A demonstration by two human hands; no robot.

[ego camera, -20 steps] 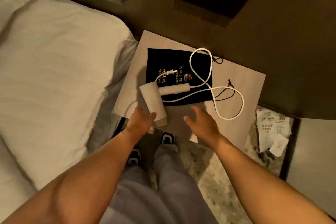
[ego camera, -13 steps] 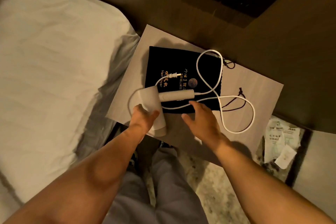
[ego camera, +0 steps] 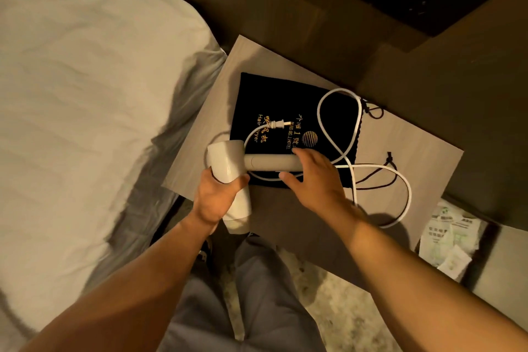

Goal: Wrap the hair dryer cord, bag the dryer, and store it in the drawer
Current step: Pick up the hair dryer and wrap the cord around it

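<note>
Head view, looking down at a bedside table (ego camera: 405, 151). The left hand (ego camera: 217, 197) was closed around the barrel of the white hair dryer (ego camera: 228, 168), whose nozzle end overhung the table's near edge. The right hand (ego camera: 311, 177) lay over the far end of the dryer's handle, fingers above and thumb below; whether it gripped firmly could not be told. Beyond both hands a black drawstring bag (ego camera: 274, 100) with gold lettering lay flat on the table, the handle resting across its near edge. The white cord (ego camera: 340, 111) lay unwrapped, looping across the bag and out to the right of the right hand, its plug (ego camera: 275, 124) resting on the bag beyond the left hand. A bed (ego camera: 85, 94) stood left of the left hand.
</note>
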